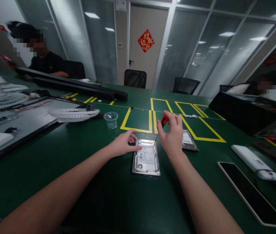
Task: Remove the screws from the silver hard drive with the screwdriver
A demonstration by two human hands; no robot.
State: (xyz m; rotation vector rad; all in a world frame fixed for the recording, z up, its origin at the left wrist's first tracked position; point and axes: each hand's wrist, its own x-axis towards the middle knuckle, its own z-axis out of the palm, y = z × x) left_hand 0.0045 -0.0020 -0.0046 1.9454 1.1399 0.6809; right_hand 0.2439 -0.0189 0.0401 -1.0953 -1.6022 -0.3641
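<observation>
A silver hard drive [146,159] lies flat on the green table, its white label facing up. My left hand [124,144] steadies it at the upper left, thumb on the label and the other fingers at the side edge. In my right hand [173,136] is a screwdriver [164,120] with a red and black handle, held upright and slightly tilted. Its thin shaft comes down to the drive's upper right corner; the screw under the tip is too small to make out. Behind my right wrist lies a second hard drive [188,141], partly covered.
A clear plastic cup [111,120] stands left of my hands, beside a white fan part [73,114]. To the right lie a phone [251,193] and a white power bank-like device [256,162]. Yellow tape [138,130] marks the table. A person [46,61] sits at the far left, another at the right.
</observation>
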